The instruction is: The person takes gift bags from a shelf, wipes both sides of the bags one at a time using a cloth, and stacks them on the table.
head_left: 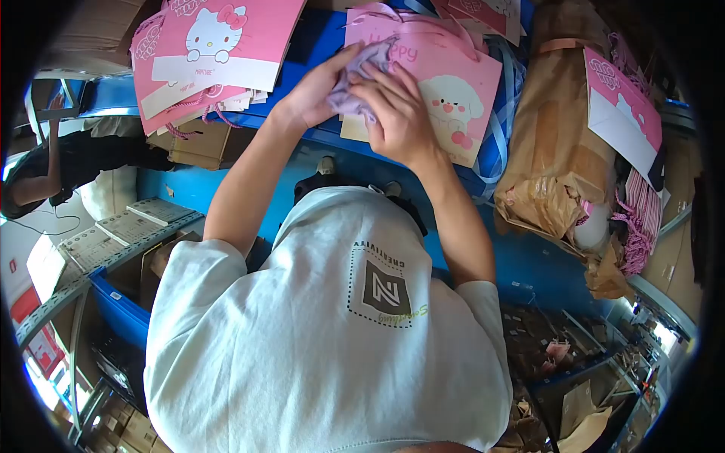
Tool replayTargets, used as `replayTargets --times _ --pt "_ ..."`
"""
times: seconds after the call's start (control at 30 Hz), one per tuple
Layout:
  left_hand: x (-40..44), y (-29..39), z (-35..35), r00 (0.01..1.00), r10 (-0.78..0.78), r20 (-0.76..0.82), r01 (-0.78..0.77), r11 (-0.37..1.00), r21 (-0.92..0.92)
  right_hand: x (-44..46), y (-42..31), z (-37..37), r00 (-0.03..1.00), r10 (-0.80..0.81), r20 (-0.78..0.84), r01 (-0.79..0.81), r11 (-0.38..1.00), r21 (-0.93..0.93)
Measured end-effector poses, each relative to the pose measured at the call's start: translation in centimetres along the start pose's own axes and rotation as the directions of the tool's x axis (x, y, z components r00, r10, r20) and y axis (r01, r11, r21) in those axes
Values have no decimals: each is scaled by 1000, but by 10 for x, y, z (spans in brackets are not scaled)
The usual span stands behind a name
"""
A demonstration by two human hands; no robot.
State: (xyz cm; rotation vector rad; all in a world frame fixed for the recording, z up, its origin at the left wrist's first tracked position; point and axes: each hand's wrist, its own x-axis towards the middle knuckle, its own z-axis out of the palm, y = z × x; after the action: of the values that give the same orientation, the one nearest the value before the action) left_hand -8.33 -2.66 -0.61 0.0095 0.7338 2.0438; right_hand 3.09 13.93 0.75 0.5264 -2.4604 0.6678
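Note:
A crumpled light-purple cloth (350, 97) is bunched between my two hands. My left hand (316, 89) grips its left side, the thumb along the top edge. From the right, my right hand (399, 113) curls its fingers over the cloth. Directly beneath lies a pink paper gift bag (476, 75) printed with a white cartoon puppy and the word "Happy", its ribbon handles at the top. The cloth and hands cover part of the bag's left side. Whether the cloth touches the bag I cannot tell.
Stacked pink cartoon-cat gift bags (170, 72) lie at the left. On the right stands a large brown paper-wrapped bundle (555, 143) with more pink bags (623, 113). A blue shelf edge (260, 121) runs under the bags. Another person's arm (34, 185) is at far left.

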Motion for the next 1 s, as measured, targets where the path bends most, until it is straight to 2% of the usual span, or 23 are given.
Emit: replayTargets --times 0.07,0.1,0.23,0.33,0.4,0.47,0.57,0.63,0.67,0.73,0.83,1.0 --pt "2 -3 5 984 72 -161 -39 979 199 -7 -11 -7 996 -34 84 33 999 15" --pt "2 -5 6 984 73 -163 -39 980 198 -12 -16 -9 996 -35 86 34 999 17" --pt "2 -9 8 987 159 17 -160 969 190 -39 -26 -19 987 -14 161 11 1000 22" --pt "-1 -11 14 986 165 -3 -160 964 211 -50 -12 -42 981 63 185 -50 996 -73" --pt "0 -14 18 986 168 -16 -160 960 228 -56 0 -51 984 178 15 -170 959 -224" --pt "2 -16 18 984 178 -24 -168 957 237 -62 2 -51 965 260 -45 -263 939 -221" --pt "4 -19 17 977 203 -59 -178 942 284 -64 -9 -27 972 225 -73 -235 947 -217" --pt "5 -20 19 976 209 -66 -176 928 329 -61 -28 -7 987 162 -13 -162 980 -116" --pt "5 -20 19 972 223 -79 -179 911 371 -56 -42 1 985 173 -20 -174 977 -120" --pt "4 -22 21 960 258 -103 -186 872 453 -48 -65 8 995 72 72 -69 997 -39" --pt "8 -26 16 962 262 -78 -205 879 432 -48 -59 -8 986 121 111 -122 993 6" --pt "6 -22 19 955 281 -99 -219 888 405 -71 -27 -38 980 194 38 -186 970 -156"
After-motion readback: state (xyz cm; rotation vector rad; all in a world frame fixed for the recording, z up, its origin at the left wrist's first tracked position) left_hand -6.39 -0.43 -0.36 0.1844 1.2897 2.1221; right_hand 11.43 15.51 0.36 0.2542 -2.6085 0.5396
